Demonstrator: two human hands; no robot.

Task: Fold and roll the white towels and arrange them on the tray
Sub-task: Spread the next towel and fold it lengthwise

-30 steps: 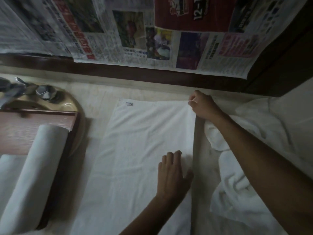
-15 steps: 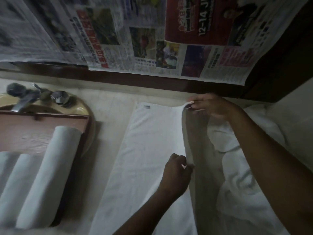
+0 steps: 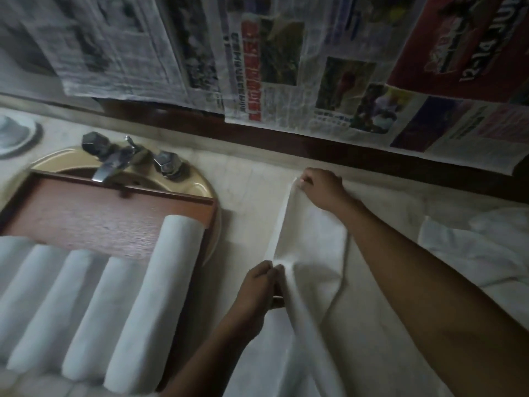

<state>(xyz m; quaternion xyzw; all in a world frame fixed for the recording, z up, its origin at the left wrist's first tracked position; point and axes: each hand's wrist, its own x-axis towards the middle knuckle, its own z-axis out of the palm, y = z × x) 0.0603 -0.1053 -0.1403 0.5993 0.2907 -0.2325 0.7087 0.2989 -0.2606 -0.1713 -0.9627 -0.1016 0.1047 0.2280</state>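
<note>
Starting from the left edge of the table [image 3: 252, 181], there's a white dish [image 3: 14, 133] in the far corner, then a yellowish sink [image 3: 197, 184] with a metal faucet [image 3: 114, 161]. A wooden tray [image 3: 100, 219] sits over the sink, and five rolled white towels [image 3: 108, 305] lie side by side on its near half, the rightmost roll [image 3: 160, 296] reaching farthest back and running along the tray's right rim.

Next over, the left hand [image 3: 254, 293] is closed, fingers [image 3: 269, 270] pressed together and pinching the long folded edge of the flat towel [image 3: 312, 253] about midway along its length. That edge looks lifted off the table, stretched in a line from this hand up to the other one. The right hand [image 3: 323, 187] is near the back edge of the table, fingertips pinching the towel's far corner. The rest of that towel spreads to the right under the right forearm and down toward the near edge.

Far right there's a rumpled pile of white towels [image 3: 472, 247] on the table. Newspaper sheets [image 3: 272, 67] hang along the wall behind everything.
</note>
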